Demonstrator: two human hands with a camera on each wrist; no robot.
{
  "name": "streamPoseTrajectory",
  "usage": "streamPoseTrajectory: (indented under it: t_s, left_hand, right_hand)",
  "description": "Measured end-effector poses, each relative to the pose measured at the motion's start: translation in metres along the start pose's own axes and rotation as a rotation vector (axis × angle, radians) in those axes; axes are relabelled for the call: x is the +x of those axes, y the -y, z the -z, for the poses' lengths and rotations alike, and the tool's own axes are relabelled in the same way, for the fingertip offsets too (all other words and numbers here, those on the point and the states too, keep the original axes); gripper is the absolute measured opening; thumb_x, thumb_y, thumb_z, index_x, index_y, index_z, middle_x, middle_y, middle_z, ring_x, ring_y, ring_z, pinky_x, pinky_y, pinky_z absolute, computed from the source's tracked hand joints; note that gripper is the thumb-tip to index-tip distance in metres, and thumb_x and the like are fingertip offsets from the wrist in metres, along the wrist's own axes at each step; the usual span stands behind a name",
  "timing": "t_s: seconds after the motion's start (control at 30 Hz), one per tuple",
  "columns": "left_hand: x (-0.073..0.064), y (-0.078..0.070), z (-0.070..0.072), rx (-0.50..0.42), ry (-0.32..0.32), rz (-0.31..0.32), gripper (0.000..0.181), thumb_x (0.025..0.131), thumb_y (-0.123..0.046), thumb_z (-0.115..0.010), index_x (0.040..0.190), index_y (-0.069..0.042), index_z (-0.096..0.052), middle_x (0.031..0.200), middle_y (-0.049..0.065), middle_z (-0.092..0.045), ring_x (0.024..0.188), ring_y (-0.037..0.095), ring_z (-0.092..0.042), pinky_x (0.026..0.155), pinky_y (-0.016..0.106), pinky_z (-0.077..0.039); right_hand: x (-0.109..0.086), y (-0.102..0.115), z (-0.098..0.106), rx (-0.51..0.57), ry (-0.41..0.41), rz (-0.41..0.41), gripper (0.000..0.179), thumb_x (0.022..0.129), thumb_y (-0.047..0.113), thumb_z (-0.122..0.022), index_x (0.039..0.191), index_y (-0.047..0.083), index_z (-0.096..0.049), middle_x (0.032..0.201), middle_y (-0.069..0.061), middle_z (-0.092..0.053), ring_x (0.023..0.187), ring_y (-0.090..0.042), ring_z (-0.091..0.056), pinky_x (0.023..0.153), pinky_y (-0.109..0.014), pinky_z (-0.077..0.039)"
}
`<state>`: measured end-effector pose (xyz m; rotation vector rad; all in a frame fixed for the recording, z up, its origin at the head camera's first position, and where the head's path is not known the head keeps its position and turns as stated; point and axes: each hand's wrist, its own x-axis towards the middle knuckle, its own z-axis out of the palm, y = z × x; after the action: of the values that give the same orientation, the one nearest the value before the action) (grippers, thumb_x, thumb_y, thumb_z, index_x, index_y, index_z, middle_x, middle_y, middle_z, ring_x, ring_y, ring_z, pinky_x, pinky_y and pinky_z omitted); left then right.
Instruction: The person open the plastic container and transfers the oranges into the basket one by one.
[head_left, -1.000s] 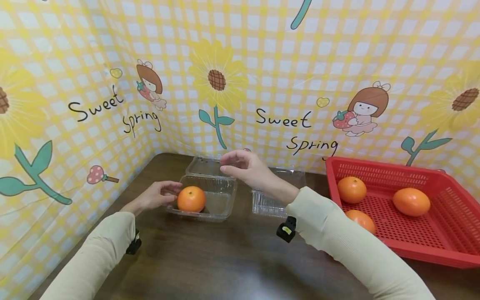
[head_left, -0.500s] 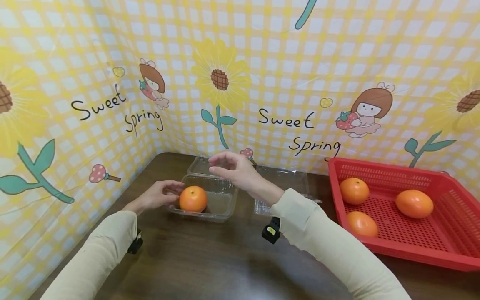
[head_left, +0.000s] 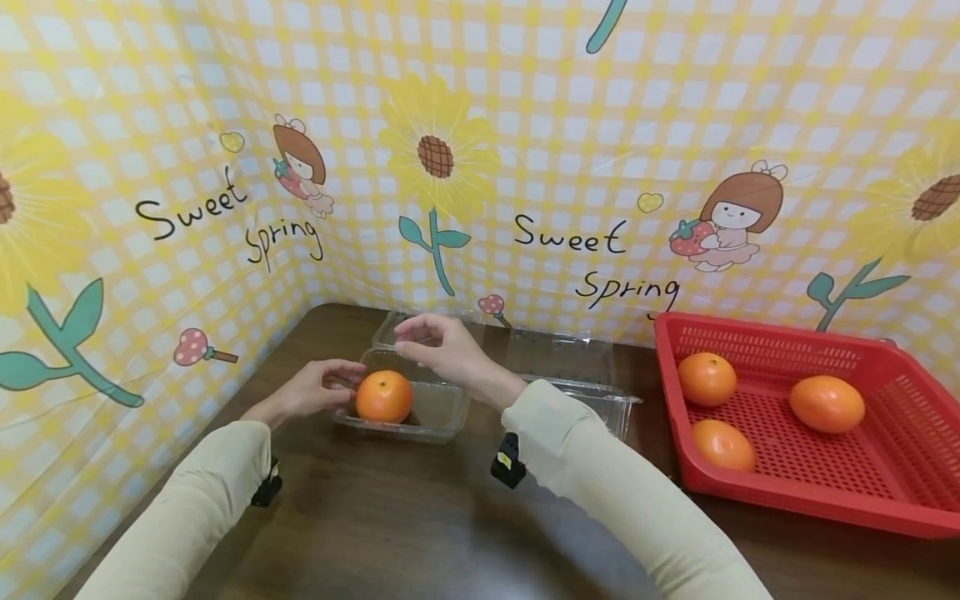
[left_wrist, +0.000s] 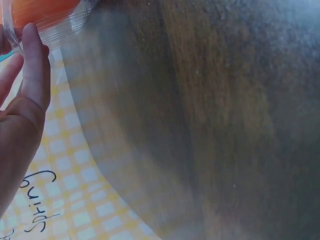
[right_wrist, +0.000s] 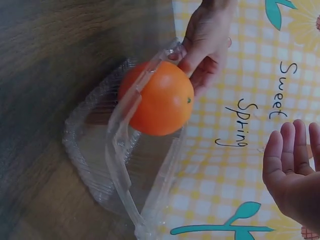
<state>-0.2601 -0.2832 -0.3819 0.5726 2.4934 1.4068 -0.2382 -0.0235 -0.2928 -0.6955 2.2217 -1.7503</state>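
Observation:
An orange (head_left: 384,397) sits in the left end of a clear plastic clamshell box (head_left: 442,417), whose lid (head_left: 384,330) lies back toward the cloth. My left hand (head_left: 311,390) is at the box's left rim, its thumb and fingers bent around that edge beside the orange. In the left wrist view, a digit presses the clear wall (left_wrist: 75,22) under the fruit. My right hand (head_left: 442,354) hovers over the back of the box with its fingers loosely bent and nothing in them. The right wrist view shows these right fingers (right_wrist: 287,150) apart from the orange (right_wrist: 160,100).
A second clear clamshell box (head_left: 611,408) stands to the right, partly behind my right forearm, its lid leaning back. At the far right is a red plastic basket (head_left: 817,500) with 3 oranges (head_left: 827,405). Patterned cloth (head_left: 555,150) borders the brown table (head_left: 420,517) behind and at left.
My right hand has moved left and slightly down, from the right of the box to over its back part. The left hand and the orange in the box stay in place.

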Motion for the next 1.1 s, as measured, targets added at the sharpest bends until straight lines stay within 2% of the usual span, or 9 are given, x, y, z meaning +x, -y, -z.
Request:
streamPoseTrajectory:
  t_s: [0.23, 0.33, 0.47, 0.57, 0.63, 0.73, 0.9, 1.1]
  left_hand:
    - [0.0, 0.001, 0.001, 0.012, -0.003, -0.007, 0.044, 0.08, 0.007, -0.053, 0.122, 0.015, -0.04, 0.109, 0.031, -0.05, 0.092, 0.033, -0.057, 0.063, 0.031, -0.052]
    - [0.0, 0.001, 0.001, 0.006, 0.0, -0.002, 0.045, 0.08, 0.007, -0.053, 0.122, 0.015, -0.04, 0.109, 0.031, -0.05, 0.093, 0.035, -0.057, 0.064, 0.031, -0.052]
    - [0.0, 0.0, 0.002, -0.001, 0.006, 0.0, 0.045, 0.081, 0.006, -0.053, 0.122, 0.015, -0.04, 0.11, 0.031, -0.049, 0.094, 0.036, -0.056, 0.065, 0.03, -0.052]
    - [0.0, 0.0, 0.002, -0.006, 0.006, 0.006, 0.045, 0.081, 0.007, -0.053, 0.123, 0.015, -0.04, 0.111, 0.031, -0.049, 0.093, 0.035, -0.056, 0.064, 0.03, -0.052]
    - [0.0, 0.0, 0.002, -0.004, 0.006, 0.008, 0.045, 0.081, 0.006, -0.053, 0.123, 0.014, -0.04, 0.11, 0.031, -0.049, 0.093, 0.034, -0.057, 0.064, 0.03, -0.052]
    - [0.0, 0.0, 0.001, -0.004, 0.006, 0.006, 0.045, 0.081, 0.006, -0.053, 0.123, 0.014, -0.04, 0.11, 0.031, -0.049, 0.092, 0.034, -0.057, 0.064, 0.031, -0.052]
    - [0.0, 0.001, 0.002, 0.009, 0.007, -0.001, 0.044, 0.081, 0.007, -0.053, 0.123, 0.015, -0.04, 0.109, 0.031, -0.05, 0.092, 0.034, -0.057, 0.064, 0.031, -0.052]
    - [0.0, 0.0, 0.002, 0.018, 0.015, -0.004, 0.044, 0.081, 0.006, -0.053, 0.123, 0.015, -0.039, 0.11, 0.031, -0.05, 0.092, 0.035, -0.057, 0.064, 0.029, -0.052]
  right_hand:
    - [0.003, -0.006, -0.011, -0.016, 0.017, 0.035, 0.027, 0.084, 0.012, -0.06, 0.108, 0.0, -0.058, 0.096, -0.007, -0.06, 0.081, -0.011, -0.054, 0.069, -0.026, -0.049]
    - [0.004, -0.011, -0.015, -0.031, 0.018, 0.049, 0.026, 0.083, 0.01, -0.06, 0.106, -0.001, -0.058, 0.095, -0.009, -0.06, 0.079, -0.01, -0.054, 0.067, -0.023, -0.049]
    - [0.001, -0.01, -0.019, -0.051, 0.008, 0.052, 0.023, 0.082, 0.007, -0.06, 0.103, -0.003, -0.059, 0.095, -0.014, -0.061, 0.081, -0.016, -0.055, 0.065, -0.017, -0.044]
    - [0.002, -0.015, -0.021, -0.061, -0.001, 0.037, 0.023, 0.082, 0.007, -0.06, 0.102, -0.003, -0.059, 0.095, -0.015, -0.061, 0.082, -0.019, -0.055, 0.066, -0.017, -0.044]
    - [0.008, -0.027, -0.022, -0.066, -0.015, 0.027, 0.022, 0.081, 0.009, -0.062, 0.101, 0.0, -0.06, 0.093, -0.011, -0.062, 0.079, -0.015, -0.055, 0.066, -0.018, -0.044]
    - [0.01, -0.032, -0.023, -0.082, -0.031, 0.009, 0.021, 0.081, 0.009, -0.062, 0.101, 0.001, -0.06, 0.091, -0.009, -0.062, 0.078, -0.013, -0.055, 0.066, -0.018, -0.045]
    - [0.016, -0.037, -0.022, -0.113, -0.04, -0.015, 0.021, 0.081, 0.009, -0.062, 0.1, 0.001, -0.06, 0.089, -0.008, -0.062, 0.079, -0.014, -0.055, 0.066, -0.019, -0.045]
    - [0.025, -0.037, -0.023, -0.187, -0.025, -0.09, 0.027, 0.08, 0.012, -0.065, 0.104, 0.001, -0.059, 0.092, -0.007, -0.06, 0.085, -0.015, -0.055, 0.071, -0.022, -0.046]
